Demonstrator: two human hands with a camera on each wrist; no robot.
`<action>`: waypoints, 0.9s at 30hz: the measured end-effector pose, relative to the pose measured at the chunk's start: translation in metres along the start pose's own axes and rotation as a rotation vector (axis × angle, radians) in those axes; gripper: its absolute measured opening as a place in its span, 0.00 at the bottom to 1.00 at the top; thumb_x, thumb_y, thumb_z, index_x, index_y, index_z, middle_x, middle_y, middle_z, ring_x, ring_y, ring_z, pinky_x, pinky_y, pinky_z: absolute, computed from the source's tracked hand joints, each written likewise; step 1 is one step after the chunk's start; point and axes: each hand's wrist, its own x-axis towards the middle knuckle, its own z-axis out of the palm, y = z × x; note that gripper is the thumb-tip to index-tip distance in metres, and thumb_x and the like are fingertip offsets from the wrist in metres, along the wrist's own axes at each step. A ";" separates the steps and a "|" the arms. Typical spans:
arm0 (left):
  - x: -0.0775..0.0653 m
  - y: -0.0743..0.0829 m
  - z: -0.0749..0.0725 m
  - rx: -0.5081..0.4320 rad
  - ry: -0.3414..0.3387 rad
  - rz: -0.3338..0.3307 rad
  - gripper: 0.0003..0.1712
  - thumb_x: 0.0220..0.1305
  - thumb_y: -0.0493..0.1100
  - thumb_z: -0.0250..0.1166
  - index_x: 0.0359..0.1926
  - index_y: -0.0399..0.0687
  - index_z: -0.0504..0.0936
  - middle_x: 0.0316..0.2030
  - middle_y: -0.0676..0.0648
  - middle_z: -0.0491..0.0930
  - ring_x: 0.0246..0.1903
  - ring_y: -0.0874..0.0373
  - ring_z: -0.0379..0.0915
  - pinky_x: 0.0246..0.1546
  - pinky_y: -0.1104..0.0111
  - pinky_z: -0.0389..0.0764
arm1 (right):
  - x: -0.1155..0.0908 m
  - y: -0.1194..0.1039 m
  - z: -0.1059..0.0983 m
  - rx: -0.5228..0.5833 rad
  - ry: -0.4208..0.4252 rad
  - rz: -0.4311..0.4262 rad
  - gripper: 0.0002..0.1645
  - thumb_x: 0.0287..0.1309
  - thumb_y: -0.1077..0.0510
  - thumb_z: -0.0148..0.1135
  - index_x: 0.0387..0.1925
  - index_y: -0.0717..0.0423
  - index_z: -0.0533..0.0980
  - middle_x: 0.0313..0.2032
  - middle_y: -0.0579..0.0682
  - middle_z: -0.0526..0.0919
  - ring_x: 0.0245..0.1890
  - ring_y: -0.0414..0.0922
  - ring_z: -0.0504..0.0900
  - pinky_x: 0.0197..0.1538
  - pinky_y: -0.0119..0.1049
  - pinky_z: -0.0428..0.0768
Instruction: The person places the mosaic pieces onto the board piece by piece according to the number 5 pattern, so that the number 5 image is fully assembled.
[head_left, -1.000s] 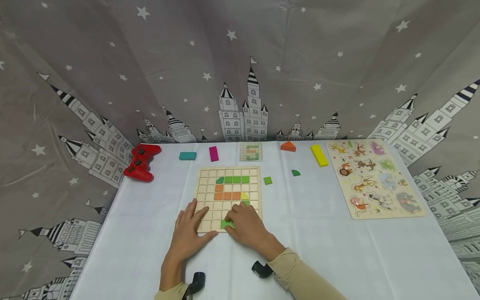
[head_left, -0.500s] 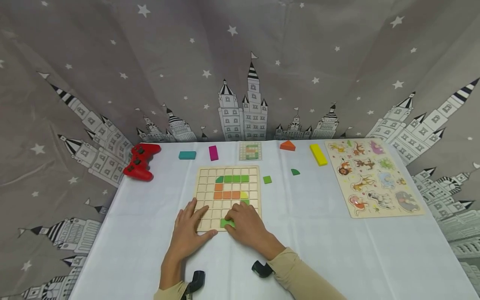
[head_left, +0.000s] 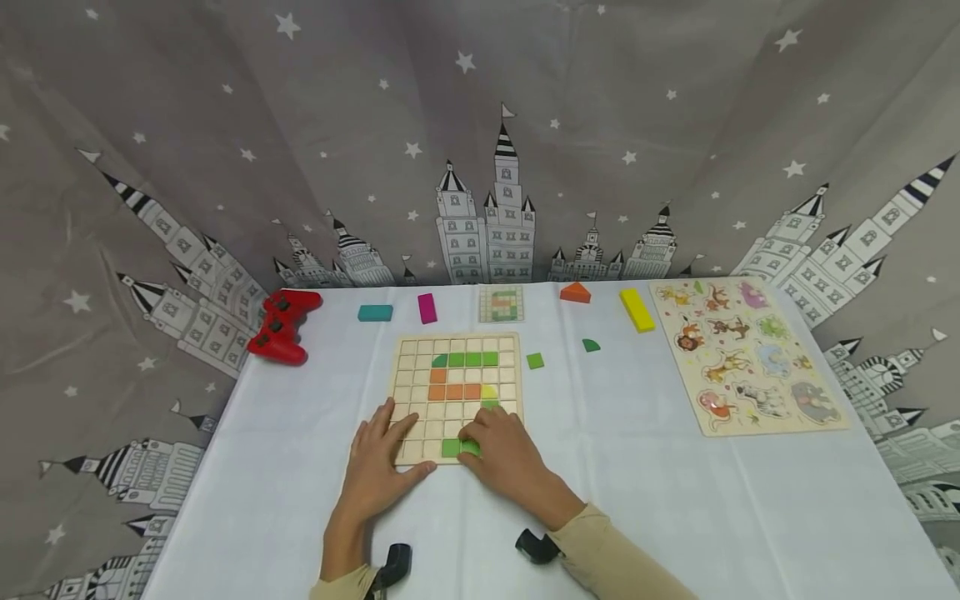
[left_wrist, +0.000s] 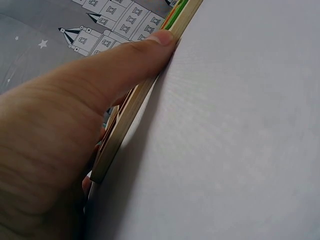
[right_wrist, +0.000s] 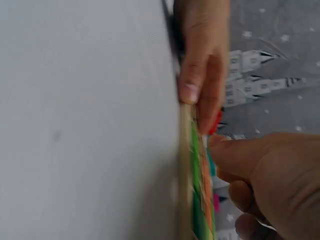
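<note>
A square wooden grid board (head_left: 412, 412) lies on the white cloth, with green, orange and yellow tiles in its cells. My left hand (head_left: 378, 454) rests with spread fingers along the board's left side. Its thumb (left_wrist: 145, 52) touches the near edge in the left wrist view. My right hand (head_left: 506, 457) is over the near right part of the board, fingers loosely bent beside a green tile (head_left: 470, 447). Another green square tile (head_left: 451, 448) sits just left of it. Nothing shows between the right thumb (right_wrist: 227, 150) and fingers, partly hidden, in the right wrist view.
Beyond the board lies a small pattern card (head_left: 501, 303). A loose green square tile (head_left: 535, 361) and a green quarter-round tile (head_left: 591, 345) are to its right. An animal puzzle board (head_left: 750, 358) is far right, a red game controller (head_left: 283, 325) far left.
My right hand has shifted slightly right, baring more of the second green tile in the near row. The left hand and the board stay put.
</note>
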 end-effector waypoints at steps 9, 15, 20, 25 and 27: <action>-0.001 -0.004 -0.001 -0.003 -0.017 -0.029 0.50 0.49 0.62 0.78 0.70 0.48 0.73 0.80 0.37 0.50 0.79 0.36 0.45 0.78 0.40 0.42 | -0.009 0.093 -0.037 0.160 0.150 0.347 0.17 0.62 0.49 0.71 0.49 0.52 0.85 0.39 0.48 0.82 0.40 0.45 0.76 0.45 0.40 0.76; -0.002 -0.006 0.000 0.014 -0.015 -0.038 0.50 0.49 0.63 0.78 0.70 0.49 0.73 0.80 0.37 0.50 0.79 0.36 0.46 0.78 0.41 0.43 | 0.007 0.163 -0.056 0.155 0.204 0.553 0.26 0.64 0.46 0.68 0.56 0.58 0.80 0.41 0.55 0.78 0.43 0.52 0.73 0.49 0.47 0.74; -0.002 -0.004 0.001 -0.003 -0.012 -0.031 0.50 0.49 0.64 0.78 0.70 0.49 0.74 0.80 0.37 0.51 0.79 0.36 0.46 0.78 0.40 0.43 | 0.023 0.185 -0.061 0.130 0.178 0.597 0.29 0.65 0.44 0.67 0.56 0.62 0.78 0.41 0.58 0.76 0.43 0.54 0.73 0.47 0.48 0.75; -0.001 -0.002 0.002 0.003 -0.001 -0.018 0.49 0.49 0.63 0.78 0.70 0.49 0.74 0.79 0.36 0.52 0.78 0.35 0.47 0.77 0.39 0.45 | 0.031 0.185 -0.061 0.115 0.130 0.590 0.18 0.69 0.51 0.63 0.51 0.60 0.83 0.45 0.60 0.79 0.46 0.55 0.75 0.50 0.49 0.77; -0.001 0.000 0.001 0.004 0.000 -0.015 0.49 0.49 0.63 0.78 0.70 0.49 0.74 0.79 0.36 0.53 0.78 0.34 0.48 0.77 0.38 0.45 | 0.032 0.185 -0.060 0.124 0.118 0.594 0.15 0.70 0.56 0.60 0.52 0.57 0.83 0.49 0.60 0.78 0.50 0.56 0.75 0.55 0.51 0.77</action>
